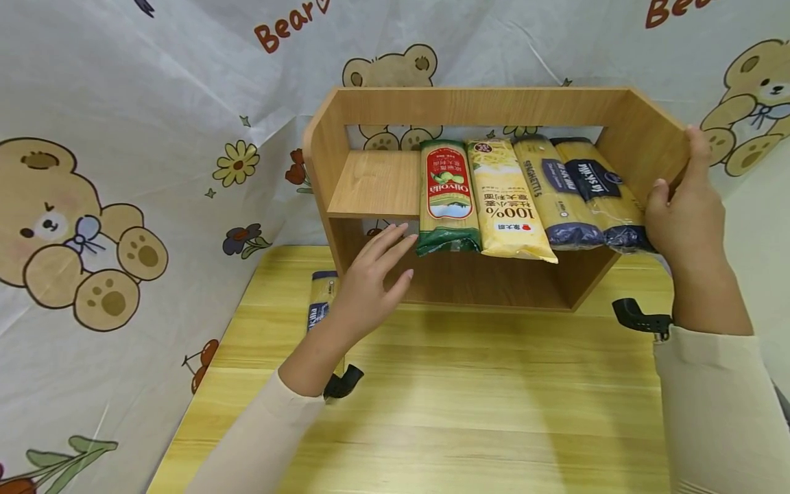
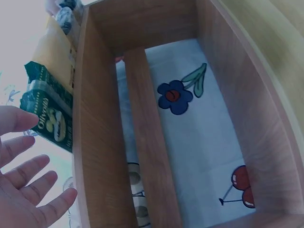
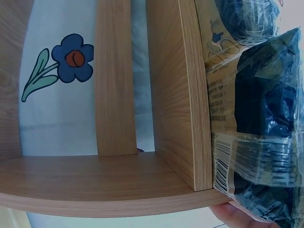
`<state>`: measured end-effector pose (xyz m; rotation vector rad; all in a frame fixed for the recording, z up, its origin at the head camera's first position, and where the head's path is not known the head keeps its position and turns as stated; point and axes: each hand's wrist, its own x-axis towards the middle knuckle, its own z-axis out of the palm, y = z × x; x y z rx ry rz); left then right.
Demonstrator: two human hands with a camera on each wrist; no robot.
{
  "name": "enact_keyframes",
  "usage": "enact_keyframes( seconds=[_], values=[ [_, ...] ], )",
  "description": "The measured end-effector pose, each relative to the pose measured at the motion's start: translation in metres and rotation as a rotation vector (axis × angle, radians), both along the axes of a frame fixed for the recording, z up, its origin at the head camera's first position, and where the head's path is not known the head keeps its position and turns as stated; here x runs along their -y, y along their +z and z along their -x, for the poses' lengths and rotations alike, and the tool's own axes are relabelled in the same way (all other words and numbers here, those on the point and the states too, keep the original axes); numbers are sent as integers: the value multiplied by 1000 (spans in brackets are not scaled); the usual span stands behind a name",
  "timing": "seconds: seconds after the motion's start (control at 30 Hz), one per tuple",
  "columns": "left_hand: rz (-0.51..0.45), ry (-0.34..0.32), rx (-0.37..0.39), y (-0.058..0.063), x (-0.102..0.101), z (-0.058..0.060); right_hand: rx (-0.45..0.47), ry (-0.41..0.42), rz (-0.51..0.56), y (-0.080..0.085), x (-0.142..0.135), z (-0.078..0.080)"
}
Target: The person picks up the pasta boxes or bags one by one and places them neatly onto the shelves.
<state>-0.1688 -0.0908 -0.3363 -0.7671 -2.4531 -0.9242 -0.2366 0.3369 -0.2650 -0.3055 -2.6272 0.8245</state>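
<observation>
A small wooden shelf (image 1: pixel 376 180) holds several spaghetti packs side by side on its upper board: a green-and-red pack (image 1: pixel 449 185), a yellow pack (image 1: pixel 507 195) and two navy-ended packs, one in the middle (image 1: pixel 558 195) and one at the far right (image 1: pixel 601 185). Their lower ends stick out past the board's front edge. My left hand (image 1: pixel 370 281), fingers spread and holding nothing, is by the green pack's lower end; the left wrist view shows its fingers (image 2: pixel 28 175) beside that pack. My right hand (image 1: pixel 691 213) grips the shelf's right side panel, thumb inside, beside the rightmost pack.
Another navy-ended spaghetti pack (image 1: pixel 321 295) lies on the wooden table (image 1: pixel 469 398) left of the shelf, partly hidden by my left arm. A bear-printed cloth (image 1: pixel 185 82) hangs behind. The shelf's lower compartment (image 2: pixel 171 137) has an open back with a crossbar.
</observation>
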Motion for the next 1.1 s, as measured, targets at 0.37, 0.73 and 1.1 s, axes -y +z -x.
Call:
enact_keyframes(
  seconds=[0.37,0.73,1.1],
  values=[
    [18,86,69,-14,21,-3,-15,1,-5,-1,0,1],
    [61,162,147,-37,40,-10,-18,3,-6,-1,0,0],
    [71,230,217,-67,58,-19,-13,4,-3,0,1,-1]
  ],
)
